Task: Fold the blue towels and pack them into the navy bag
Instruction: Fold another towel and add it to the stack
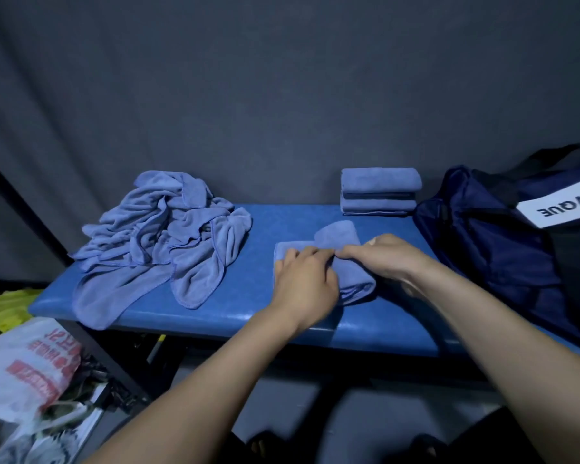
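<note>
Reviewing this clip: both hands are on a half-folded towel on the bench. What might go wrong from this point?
1. The towel being folded looks uneven; its far flap is raised, so it may spring open when the left hand and right hand release.
2. The unfolded pile droops over the bench front edge and could slide off.
3. The folded stack sits near the back edge, beside the navy bag; a nudge might topple it.

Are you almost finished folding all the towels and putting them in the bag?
Not yet. A few are done: a neat stack of folded towels sits at the back of the bench. Right now the left hand and right hand are folding one towel. A crumpled pile still waits on the left. I cannot see any towel inside the navy bag.
</note>
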